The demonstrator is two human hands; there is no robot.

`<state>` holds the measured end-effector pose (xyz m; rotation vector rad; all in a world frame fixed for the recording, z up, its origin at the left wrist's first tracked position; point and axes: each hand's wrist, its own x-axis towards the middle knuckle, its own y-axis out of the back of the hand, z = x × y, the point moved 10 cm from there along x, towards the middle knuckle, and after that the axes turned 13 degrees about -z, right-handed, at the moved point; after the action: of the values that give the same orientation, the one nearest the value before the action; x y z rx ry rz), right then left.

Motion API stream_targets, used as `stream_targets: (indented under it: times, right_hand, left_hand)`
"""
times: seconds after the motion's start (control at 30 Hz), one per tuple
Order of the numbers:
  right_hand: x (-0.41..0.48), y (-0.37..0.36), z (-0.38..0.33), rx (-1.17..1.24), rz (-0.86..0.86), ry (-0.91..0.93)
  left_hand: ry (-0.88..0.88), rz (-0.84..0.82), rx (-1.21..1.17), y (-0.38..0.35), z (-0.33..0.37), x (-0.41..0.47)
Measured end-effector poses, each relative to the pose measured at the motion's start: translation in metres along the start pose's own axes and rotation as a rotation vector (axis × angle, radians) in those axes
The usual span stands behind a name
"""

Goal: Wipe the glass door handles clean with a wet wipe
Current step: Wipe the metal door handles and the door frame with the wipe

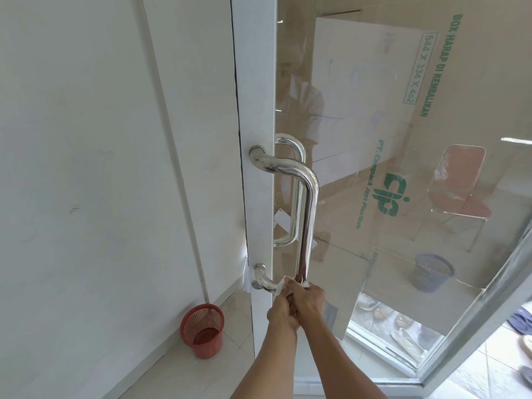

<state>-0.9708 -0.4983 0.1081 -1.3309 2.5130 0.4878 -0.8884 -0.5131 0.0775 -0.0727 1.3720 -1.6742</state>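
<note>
Now both hands (299,305) clasp wet wipe (283,284) around handle (308,214) bottom bend.

Head cam, looks fwd/down, close on door handle (309,197) (single view).

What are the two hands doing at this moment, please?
Left hand: closed around the lower bend of the shiny curved steel door handle.
Right hand: closed on the white wet wipe.
</note>
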Motion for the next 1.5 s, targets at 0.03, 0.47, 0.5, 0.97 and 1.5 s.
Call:
stream_targets:
  times: [0.03,0.47,0.5,0.97,1.5]
  right_hand:
    - [0.002,0.001,-0.003,-0.025,-0.016,0.007]
    - [-0.038,0.029,-0.139,-0.133,0.074,0.732]
    - [-0.038,0.029,-0.139,-0.145,0.083,0.738]
    - [-0.047,0.034,-0.137,-0.155,0.091,0.765]
    - [-0.052,0.031,-0.136,-0.183,0.116,0.815]
  left_hand:
    - [-0.011,-0.005,-0.012,0.000,0.000,0.003]
    - [-0.209,0.234,-0.036,0.018,0.014,-0.001]
    - [-0.228,0.260,-0.010,0.019,0.017,-0.003]
    - [-0.319,0.680,0.741,0.047,0.122,-0.019]
    - [-0.235,0.673,0.725,0.045,0.092,-0.036]
